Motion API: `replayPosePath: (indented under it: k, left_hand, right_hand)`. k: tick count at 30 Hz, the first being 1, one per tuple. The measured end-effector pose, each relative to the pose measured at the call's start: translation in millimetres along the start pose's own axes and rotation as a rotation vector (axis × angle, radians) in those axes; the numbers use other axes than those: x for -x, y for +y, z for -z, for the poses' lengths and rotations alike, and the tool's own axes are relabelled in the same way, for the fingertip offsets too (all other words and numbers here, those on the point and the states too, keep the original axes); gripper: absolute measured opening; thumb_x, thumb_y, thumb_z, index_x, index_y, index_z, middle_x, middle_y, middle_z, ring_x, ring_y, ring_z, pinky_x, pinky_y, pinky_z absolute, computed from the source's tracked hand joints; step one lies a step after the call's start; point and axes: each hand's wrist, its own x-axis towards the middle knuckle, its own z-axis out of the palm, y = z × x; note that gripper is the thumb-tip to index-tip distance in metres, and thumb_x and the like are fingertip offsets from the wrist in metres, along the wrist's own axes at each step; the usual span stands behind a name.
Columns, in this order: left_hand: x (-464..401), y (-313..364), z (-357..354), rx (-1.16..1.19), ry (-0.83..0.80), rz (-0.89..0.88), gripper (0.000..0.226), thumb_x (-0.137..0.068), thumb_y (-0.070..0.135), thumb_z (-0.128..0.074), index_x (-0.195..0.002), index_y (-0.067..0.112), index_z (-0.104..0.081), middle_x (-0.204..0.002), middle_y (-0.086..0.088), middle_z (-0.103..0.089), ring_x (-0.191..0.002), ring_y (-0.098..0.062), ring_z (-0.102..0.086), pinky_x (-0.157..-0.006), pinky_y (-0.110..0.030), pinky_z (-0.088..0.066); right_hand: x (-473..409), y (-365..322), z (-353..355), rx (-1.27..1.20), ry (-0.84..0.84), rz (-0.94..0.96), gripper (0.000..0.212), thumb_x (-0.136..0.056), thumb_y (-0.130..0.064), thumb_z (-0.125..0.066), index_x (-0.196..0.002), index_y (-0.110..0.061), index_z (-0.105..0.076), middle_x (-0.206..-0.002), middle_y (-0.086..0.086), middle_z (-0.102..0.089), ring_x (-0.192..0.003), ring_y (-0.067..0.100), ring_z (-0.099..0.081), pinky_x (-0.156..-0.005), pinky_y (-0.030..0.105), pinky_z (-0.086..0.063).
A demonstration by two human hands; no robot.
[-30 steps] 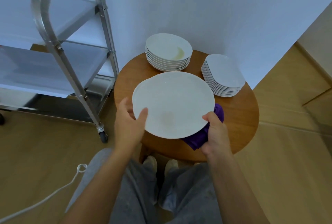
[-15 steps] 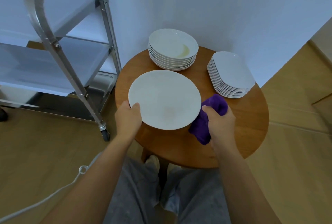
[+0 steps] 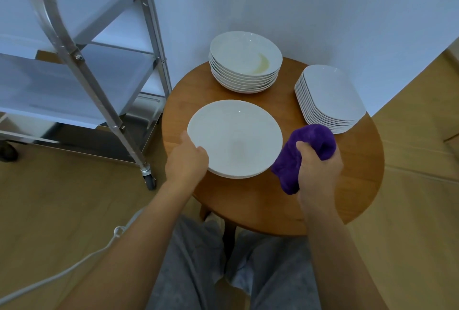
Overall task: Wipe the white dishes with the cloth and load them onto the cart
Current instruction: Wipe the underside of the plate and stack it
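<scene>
One white plate point(image 3: 234, 138) is sitting at the bench point(image 3: 360, 173) front edge, the left hand point(image 3: 186, 163) gripping its near rim and the right hand point(image 3: 319, 168) bunching the purple cloth point(image 3: 310, 145) just beside it, so a one-sided hold is risking a tip during wiping.

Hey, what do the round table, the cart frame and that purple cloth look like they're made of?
Round table: looks like wood with a smooth reddish-brown finish; faint grain shows. Cart frame: metal, probably steel or aluminium, going by its silvery brushed sheen and bolted joints. Purple cloth: soft, fuzzy fabric, possibly microfibre; it bunches in the right hand.
</scene>
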Motion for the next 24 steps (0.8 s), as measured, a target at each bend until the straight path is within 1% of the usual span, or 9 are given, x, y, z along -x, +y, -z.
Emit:
replayPosePath:
  k: [4,6,7,9,12,15,17,20,24]
  left_hand:
    - [0,0,-1,-0.053,0.007,-0.007,0.048,-0.097,0.030,-0.043,-0.140,0.018,-0.026,-0.121,-0.008,-0.056,-0.077,-0.012,-0.046,-0.047,-0.018,-0.032]
    - [3,1,2,-0.039,-0.012,-0.012,0.050,-0.097,0.033,-0.041,-0.141,0.017,-0.025,-0.126,-0.009,-0.054,-0.087,-0.018,-0.053,-0.059,-0.022,-0.043]
    - [4,2,4,-0.038,-0.017,-0.011,0.051,-0.097,0.036,-0.041,-0.142,0.017,-0.025,-0.129,-0.009,-0.052,-0.097,-0.023,-0.057,-0.066,-0.029,-0.046]
    - [6,5,9,-0.061,-0.009,-0.010,0.052,-0.097,0.040,-0.041,-0.141,0.016,-0.026,-0.130,-0.009,-0.052,-0.107,-0.029,-0.057,-0.073,-0.034,-0.049]
    - [4,12,21,-0.136,0.060,-0.084,0.048,-0.093,0.044,-0.045,-0.133,0.018,-0.036,-0.121,-0.006,-0.057,-0.093,-0.022,-0.058,-0.065,-0.031,-0.046]
    - [-8,28,33,-0.123,0.099,-0.161,0.042,-0.091,0.046,-0.048,-0.125,0.022,-0.046,-0.102,0.002,-0.059,-0.079,-0.012,-0.050,-0.054,-0.020,-0.036]
    - [-22,44,36,-0.004,0.068,-0.180,0.032,-0.091,0.045,-0.049,-0.115,0.024,-0.052,-0.088,0.010,-0.055,-0.074,-0.009,-0.053,-0.051,-0.019,-0.032]
    - [-50,76,31,0.178,0.011,-0.158,0.017,-0.093,0.039,-0.049,-0.098,0.024,-0.056,-0.080,0.011,-0.056,-0.073,-0.007,-0.053,-0.054,-0.020,-0.036]
    - [-96,115,10,0.410,-0.107,-0.047,0.024,-0.096,0.030,-0.049,-0.093,0.009,-0.060,-0.075,-0.001,-0.060,-0.068,-0.013,-0.057,-0.053,-0.023,-0.047]
  right_hand:
    - [-1,0,-3,0.032,-0.019,0.017,0.043,-0.084,-0.009,-0.065,-0.112,-0.033,-0.044,-0.095,-0.015,-0.055,-0.090,0.012,-0.057,-0.070,0.025,-0.051]
    - [0,0,-3,0.046,-0.039,0.011,0.042,-0.085,-0.009,-0.065,-0.113,-0.032,-0.044,-0.095,-0.016,-0.054,-0.089,0.011,-0.057,-0.068,0.023,-0.049]
    - [0,0,-4,0.057,-0.048,0.008,0.042,-0.085,-0.008,-0.064,-0.114,-0.031,-0.045,-0.094,-0.015,-0.054,-0.088,0.010,-0.057,-0.066,0.022,-0.048]
    - [1,-1,-3,0.073,-0.055,-0.007,0.042,-0.085,-0.008,-0.064,-0.116,-0.030,-0.046,-0.093,-0.015,-0.054,-0.086,0.010,-0.056,-0.062,0.020,-0.046]
    - [1,-12,-2,0.030,-0.050,0.008,0.036,-0.084,-0.010,-0.065,-0.104,-0.035,-0.050,-0.089,-0.017,-0.057,-0.082,0.009,-0.061,-0.055,0.017,-0.049]
    - [-5,-29,-8,0.039,-0.068,0.116,0.034,-0.082,-0.013,-0.069,-0.096,-0.038,-0.050,-0.087,-0.018,-0.059,-0.080,0.007,-0.061,-0.051,0.011,-0.047]
    - [-12,-36,-17,0.045,-0.100,0.128,0.031,-0.081,-0.013,-0.069,-0.091,-0.038,-0.053,-0.085,-0.019,-0.061,-0.081,0.007,-0.061,-0.055,0.015,-0.048]
    - [-26,-34,-34,0.076,-0.153,0.091,0.032,-0.082,-0.011,-0.067,-0.083,-0.038,-0.052,-0.079,-0.019,-0.060,-0.077,0.007,-0.060,-0.058,0.020,-0.046]
    - [-50,-21,-52,0.140,-0.192,0.060,0.030,-0.082,-0.009,-0.066,-0.081,-0.035,-0.051,-0.072,-0.017,-0.061,-0.072,0.007,-0.060,-0.060,0.022,-0.044]
